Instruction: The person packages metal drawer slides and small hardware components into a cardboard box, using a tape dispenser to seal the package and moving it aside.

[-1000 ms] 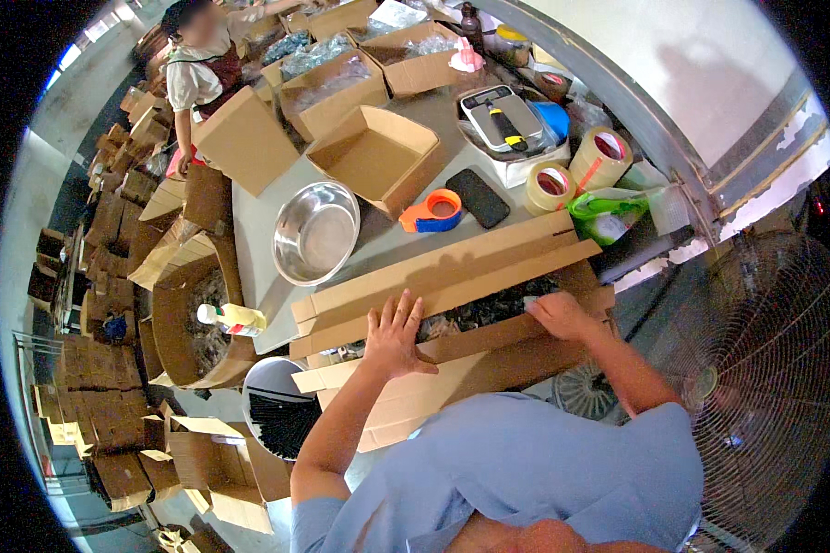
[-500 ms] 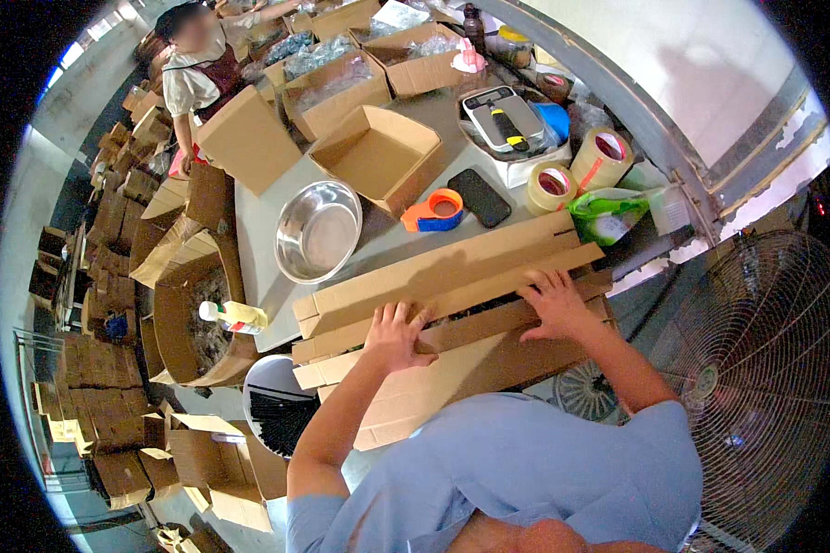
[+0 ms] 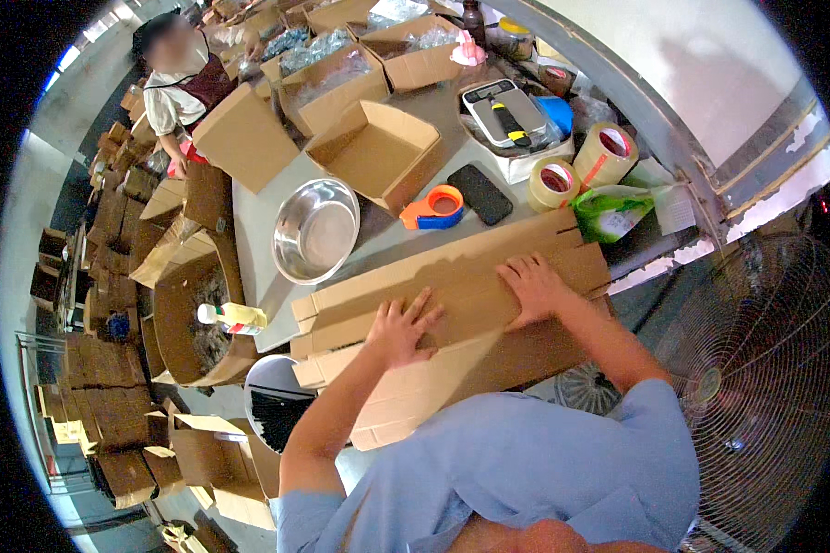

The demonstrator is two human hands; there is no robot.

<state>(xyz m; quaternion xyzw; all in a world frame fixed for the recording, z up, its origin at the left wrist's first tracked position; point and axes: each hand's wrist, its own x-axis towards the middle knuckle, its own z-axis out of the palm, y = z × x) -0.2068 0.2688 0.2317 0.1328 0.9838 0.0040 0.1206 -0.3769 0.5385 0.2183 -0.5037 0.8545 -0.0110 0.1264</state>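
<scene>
A long cardboard box (image 3: pixel 470 288) lies in front of me at the table's near edge, its top flaps folded down flat. My left hand (image 3: pixel 401 332) rests on the left part of the flaps with the fingers spread. On the right part, my right hand (image 3: pixel 533 290) lies flat, fingers stretched out. Neither hand holds anything. Beyond the box are an orange and blue tape dispenser (image 3: pixel 433 210) and a black phone (image 3: pixel 481 194). A steel bowl (image 3: pixel 315 230) stands farther left.
An open carton (image 3: pixel 373 157) sits mid-table, with a scale bearing a yellow-black cutter (image 3: pixel 507 122) to its right. Tape rolls (image 3: pixel 553 184) and a green pouch (image 3: pixel 613 214) stand right. A large fan (image 3: pixel 756 369) is at my right. Another person (image 3: pixel 180 88) works far left.
The raised box flaps have gone down flat, covering the gap between them. Both hands have pressed over them; the right has moved slightly left. The other person has shifted left.
</scene>
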